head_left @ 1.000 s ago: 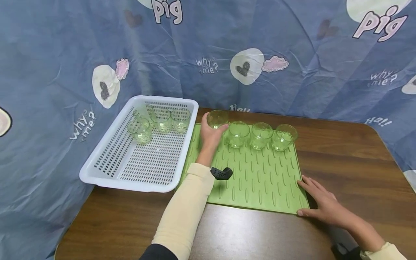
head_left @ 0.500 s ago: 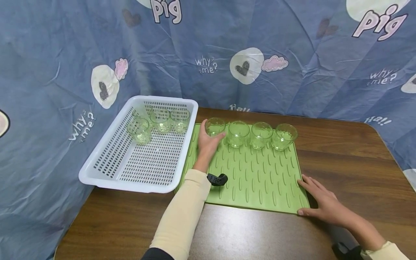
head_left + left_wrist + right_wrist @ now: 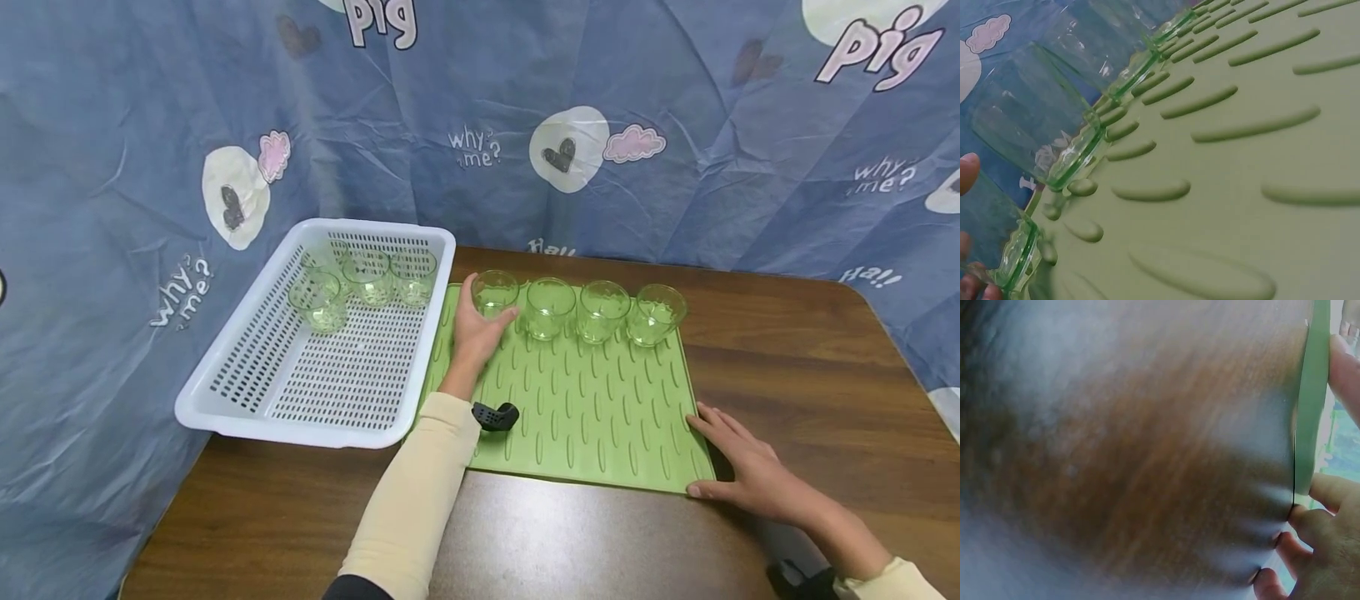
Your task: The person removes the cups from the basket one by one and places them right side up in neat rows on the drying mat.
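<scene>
My left hand [image 3: 476, 332] grips a clear green-tinted glass [image 3: 495, 292], which stands upright on the back left part of a green ridged mat [image 3: 577, 417]. Thumb and fingers wrap the glass from the near side and left. To its right, in a row along the mat's back edge, are three similar glasses, the nearest glass [image 3: 551, 308] a small gap away. In the left wrist view the held glass [image 3: 991, 231] shows at the lower left with fingertips on it. My right hand [image 3: 750, 471] rests at the mat's front right corner, thumb and fingers spread along the edge.
Left of the mat stands a white perforated basket [image 3: 352, 433] with several more glasses at its back, among them a glass [image 3: 318, 300]. The wooden table [image 3: 810, 350] extends to the right, and a blue printed cloth [image 3: 420, 125] hangs behind.
My left hand has brought the glass toward me and down onto the mat, in line with the other three. The right hand has stayed in place.
</scene>
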`<state>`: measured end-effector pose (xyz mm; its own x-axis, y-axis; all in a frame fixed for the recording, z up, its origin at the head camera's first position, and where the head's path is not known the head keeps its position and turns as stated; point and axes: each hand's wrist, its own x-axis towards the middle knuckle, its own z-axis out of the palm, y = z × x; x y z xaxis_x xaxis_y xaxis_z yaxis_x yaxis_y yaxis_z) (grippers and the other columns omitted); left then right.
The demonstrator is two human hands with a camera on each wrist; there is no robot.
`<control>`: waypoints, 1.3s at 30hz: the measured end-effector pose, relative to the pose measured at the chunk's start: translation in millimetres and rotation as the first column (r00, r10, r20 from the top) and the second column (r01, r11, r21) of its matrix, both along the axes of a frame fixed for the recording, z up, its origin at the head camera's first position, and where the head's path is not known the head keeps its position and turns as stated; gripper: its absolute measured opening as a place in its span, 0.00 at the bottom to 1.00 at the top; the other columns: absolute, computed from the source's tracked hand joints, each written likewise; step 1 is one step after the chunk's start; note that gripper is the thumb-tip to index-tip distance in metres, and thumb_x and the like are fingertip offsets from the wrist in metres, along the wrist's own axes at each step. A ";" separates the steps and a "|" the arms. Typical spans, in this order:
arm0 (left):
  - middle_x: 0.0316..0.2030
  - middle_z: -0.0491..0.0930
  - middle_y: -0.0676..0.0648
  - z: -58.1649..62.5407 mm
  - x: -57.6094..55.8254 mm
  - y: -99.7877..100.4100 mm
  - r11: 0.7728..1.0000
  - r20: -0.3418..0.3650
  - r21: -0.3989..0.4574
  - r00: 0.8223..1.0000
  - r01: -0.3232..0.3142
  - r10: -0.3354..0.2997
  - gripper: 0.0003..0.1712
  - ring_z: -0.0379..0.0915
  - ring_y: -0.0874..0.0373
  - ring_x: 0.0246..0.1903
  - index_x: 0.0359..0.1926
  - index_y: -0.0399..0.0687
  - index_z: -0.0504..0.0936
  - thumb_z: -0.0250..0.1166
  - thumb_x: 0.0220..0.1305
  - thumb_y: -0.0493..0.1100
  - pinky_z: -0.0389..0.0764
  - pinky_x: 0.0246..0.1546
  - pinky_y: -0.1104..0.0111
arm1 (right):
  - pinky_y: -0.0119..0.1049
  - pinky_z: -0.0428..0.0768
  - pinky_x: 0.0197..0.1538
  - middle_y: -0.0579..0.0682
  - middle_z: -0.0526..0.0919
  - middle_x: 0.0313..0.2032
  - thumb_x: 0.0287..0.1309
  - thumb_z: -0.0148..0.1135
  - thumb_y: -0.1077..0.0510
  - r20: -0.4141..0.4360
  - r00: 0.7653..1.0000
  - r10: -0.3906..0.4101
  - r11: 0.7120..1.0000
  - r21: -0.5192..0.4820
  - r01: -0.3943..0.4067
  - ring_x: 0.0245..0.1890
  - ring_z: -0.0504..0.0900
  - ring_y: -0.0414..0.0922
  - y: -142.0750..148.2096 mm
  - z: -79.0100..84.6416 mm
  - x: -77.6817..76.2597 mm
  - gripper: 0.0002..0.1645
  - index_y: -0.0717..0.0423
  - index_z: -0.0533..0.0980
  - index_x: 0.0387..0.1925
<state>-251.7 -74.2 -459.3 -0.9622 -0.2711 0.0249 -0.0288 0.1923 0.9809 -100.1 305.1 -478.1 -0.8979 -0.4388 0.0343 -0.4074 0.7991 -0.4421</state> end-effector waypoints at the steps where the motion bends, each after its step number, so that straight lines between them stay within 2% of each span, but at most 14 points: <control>1: 0.73 0.64 0.47 0.3 -0.5 -0.3 1.000 -0.001 -0.009 1.000 0.005 -0.005 0.55 0.59 0.46 0.73 0.76 0.59 0.55 0.76 0.52 0.42 0.62 0.74 0.51 | 0.79 0.63 0.51 0.68 0.59 0.73 0.44 0.78 0.44 0.001 1.000 -0.002 1.000 -0.001 0.002 0.70 0.58 0.70 0.4 0.3 -0.2 0.57 0.60 0.62 0.71; 10: 0.74 0.60 0.43 4.8 -1.8 -2.2 0.999 0.047 -0.054 0.999 0.005 -0.002 0.55 0.57 0.43 0.74 0.76 0.56 0.55 0.77 0.52 0.43 0.62 0.74 0.50 | 0.78 0.62 0.51 0.68 0.59 0.73 0.45 0.77 0.45 0.002 1.000 0.012 1.000 -0.010 -0.012 0.71 0.56 0.69 0.8 2.0 0.4 0.56 0.60 0.62 0.72; 15: 0.74 0.60 0.42 10.0 2.1 -2.2 0.995 0.099 -0.093 0.994 -0.041 0.051 0.60 0.59 0.42 0.72 0.77 0.50 0.51 0.78 0.50 0.47 0.64 0.73 0.49 | 0.79 0.62 0.52 0.68 0.58 0.73 0.46 0.77 0.44 0.025 1.000 0.013 1.000 0.004 -0.013 0.71 0.56 0.70 -1.2 3.9 -1.6 0.56 0.61 0.61 0.72; 20: 0.73 0.61 0.44 16.1 13.7 5.1 0.987 0.129 -0.118 0.984 -0.111 0.126 0.66 0.61 0.43 0.70 0.78 0.48 0.47 0.79 0.46 0.54 0.66 0.72 0.50 | 0.78 0.64 0.51 0.68 0.60 0.72 0.44 0.78 0.45 0.005 1.000 0.008 1.000 0.012 -0.008 0.72 0.56 0.68 -0.8 2.9 -0.3 0.56 0.61 0.62 0.71; 22: 0.73 0.62 0.46 19.4 20.0 9.8 0.980 0.104 -0.115 0.979 -0.164 0.176 0.64 0.60 0.45 0.71 0.77 0.49 0.49 0.78 0.47 0.56 0.65 0.72 0.50 | 0.78 0.64 0.51 0.68 0.60 0.72 0.44 0.78 0.44 0.006 1.000 0.004 1.000 0.014 -0.004 0.71 0.57 0.68 -0.5 2.4 0.4 0.56 0.61 0.63 0.71; 24: 0.72 0.63 0.47 23.4 26.7 15.2 0.970 0.044 -0.083 0.972 -0.229 0.233 0.59 0.60 0.47 0.72 0.76 0.50 0.53 0.76 0.49 0.57 0.64 0.73 0.51 | 0.78 0.64 0.51 0.68 0.60 0.72 0.44 0.78 0.44 0.017 1.000 0.002 1.000 0.019 -0.003 0.71 0.56 0.69 0.1 2.5 1.2 0.57 0.61 0.62 0.71; 26: 0.71 0.65 0.47 28.7 32.5 20.7 0.957 -0.031 -0.027 0.957 -0.288 0.287 0.51 0.61 0.49 0.71 0.74 0.49 0.58 0.73 0.54 0.55 0.63 0.73 0.53 | 0.78 0.64 0.51 0.68 0.60 0.72 0.45 0.78 0.44 0.022 1.000 0.002 1.000 0.023 -0.002 0.71 0.57 0.69 0.2 3.0 0.9 0.57 0.62 0.62 0.71; 28: 0.70 0.66 0.47 35.3 37.7 25.2 0.947 -0.102 0.024 0.941 -0.322 0.322 0.44 0.61 0.51 0.71 0.72 0.49 0.62 0.70 0.58 0.53 0.63 0.73 0.54 | 0.78 0.64 0.51 0.68 0.60 0.72 0.44 0.78 0.44 0.017 1.000 0.003 1.000 0.024 -0.003 0.71 0.57 0.69 0.1 3.3 0.7 0.57 0.62 0.62 0.71; 31: 0.67 0.68 0.48 48.8 44.7 29.6 0.936 -0.174 0.070 0.919 -0.346 0.353 0.35 0.63 0.53 0.69 0.68 0.50 0.66 0.64 0.62 0.49 0.65 0.71 0.57 | 0.78 0.64 0.50 0.69 0.60 0.72 0.44 0.78 0.45 0.002 1.000 0.008 1.000 0.021 -0.008 0.70 0.57 0.69 -0.6 3.7 0.2 0.57 0.62 0.62 0.71; 33: 0.65 0.70 0.48 62.6 49.5 29.5 0.935 -0.215 0.097 0.910 -0.342 0.355 0.31 0.64 0.52 0.67 0.66 0.48 0.67 0.62 0.63 0.46 0.66 0.70 0.58 | 0.79 0.64 0.50 0.69 0.60 0.72 0.44 0.78 0.45 -0.002 1.000 0.010 1.000 0.022 -0.010 0.70 0.57 0.69 -1.2 3.2 -0.1 0.57 0.62 0.62 0.71; 36: 0.61 0.71 0.47 94.4 55.3 23.2 0.945 -0.273 0.129 0.905 -0.302 0.326 0.27 0.65 0.52 0.63 0.63 0.46 0.70 0.63 0.63 0.42 0.68 0.68 0.59 | 0.79 0.65 0.50 0.69 0.61 0.71 0.42 0.79 0.45 -0.015 1.000 0.013 0.999 0.031 -0.013 0.71 0.57 0.67 -1.7 1.6 0.2 0.57 0.62 0.63 0.70; 39: 0.60 0.71 0.46 134.2 58.8 6.0 0.969 -0.298 0.099 0.923 -0.225 0.245 0.25 0.64 0.53 0.61 0.60 0.45 0.72 0.64 0.63 0.43 0.68 0.66 0.61 | 0.78 0.66 0.49 0.68 0.62 0.71 0.41 0.80 0.46 -0.036 0.999 0.017 0.999 0.030 -0.016 0.73 0.56 0.62 -2.0 -2.4 1.2 0.57 0.62 0.64 0.70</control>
<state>-193.0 -68.2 -325.1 -0.8189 -0.4988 0.2838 0.2374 0.1557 0.9588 -98.9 303.1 -480.5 -0.8888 -0.4552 0.0535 -0.4362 0.8044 -0.4033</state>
